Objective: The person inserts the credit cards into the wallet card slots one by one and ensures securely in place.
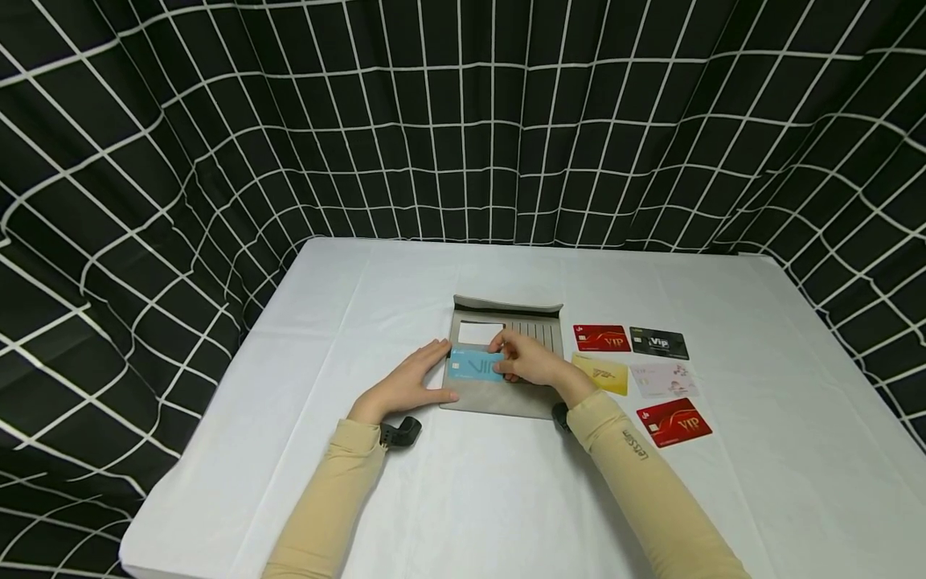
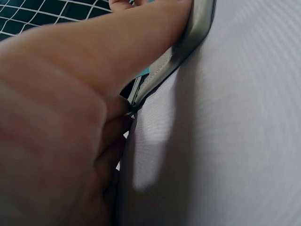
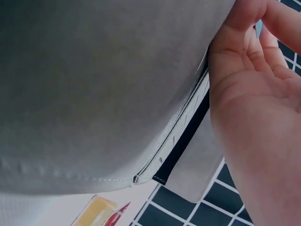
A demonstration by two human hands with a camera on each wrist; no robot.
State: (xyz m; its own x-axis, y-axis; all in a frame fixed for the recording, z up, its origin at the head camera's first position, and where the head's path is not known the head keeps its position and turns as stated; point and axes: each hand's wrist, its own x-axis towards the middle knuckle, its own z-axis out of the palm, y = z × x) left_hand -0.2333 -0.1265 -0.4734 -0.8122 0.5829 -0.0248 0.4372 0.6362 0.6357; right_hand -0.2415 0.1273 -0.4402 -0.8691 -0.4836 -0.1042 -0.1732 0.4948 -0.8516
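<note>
A grey card wallet (image 1: 477, 396) lies unfolded on the table, its far flap raised. Between thumb and fingers my right hand (image 1: 533, 359) pinches the right end of a light blue card (image 1: 469, 365) over the wallet's left half. Just beyond that card, a white card (image 1: 481, 333) shows in the slots. My left hand (image 1: 408, 378) rests at the wallet's left edge, fingers stretched out and thumb on the near left corner. In the left wrist view the thumb (image 2: 141, 40) reaches over the wallet's rim. The right wrist view shows the wallet's underside (image 3: 103, 94) close up.
Right of the wallet lie a red VIP card (image 1: 602, 338), a black Vip card (image 1: 659, 343), a yellow card (image 1: 603, 374), a pale pink card (image 1: 663, 380) and a second red card (image 1: 674, 422). A white cloth covers the table (image 1: 781, 450); black gridded curtains (image 1: 470, 121) surround it.
</note>
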